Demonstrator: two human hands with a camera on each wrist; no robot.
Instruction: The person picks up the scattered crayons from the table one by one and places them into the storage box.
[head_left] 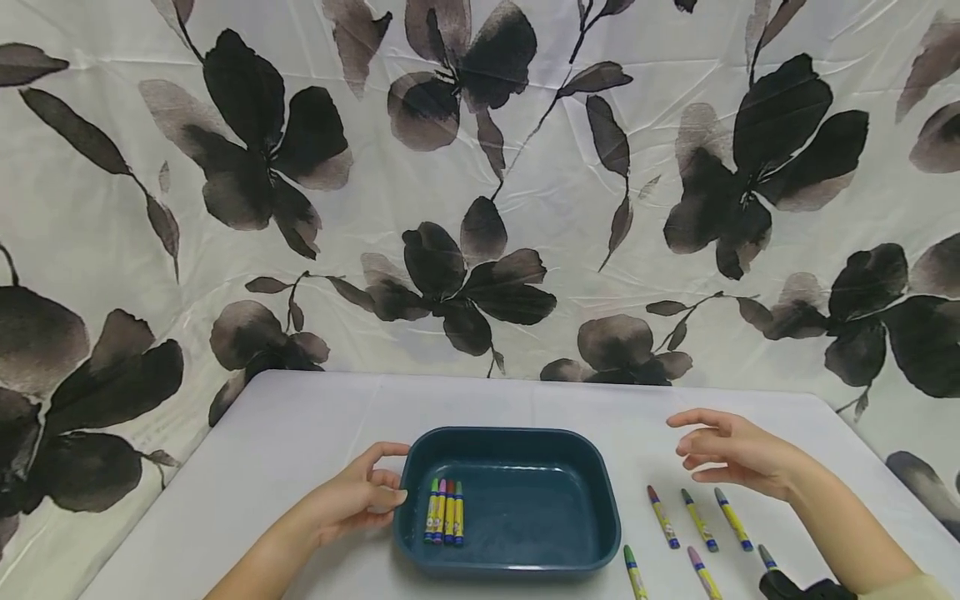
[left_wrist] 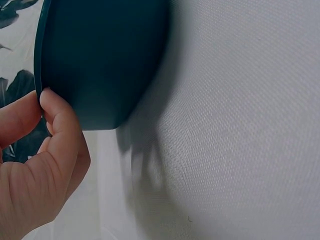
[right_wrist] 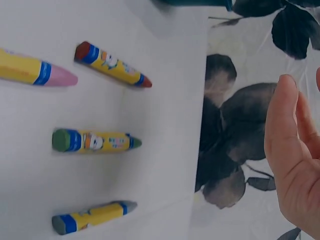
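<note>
The teal tray (head_left: 607, 508) is pinched at its left rim by the left hand (head_left: 352, 500), while the right hand (head_left: 731, 454) is held with relaxed grip above loose crayons (head_left: 699, 521).

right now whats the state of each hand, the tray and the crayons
left hand: grips the tray's left rim
right hand: open, above the table, holding nothing
tray: upright on the table, four crayons inside
crayons in tray: lying side by side at the left end
loose crayons: lying on the table right of the tray
</note>
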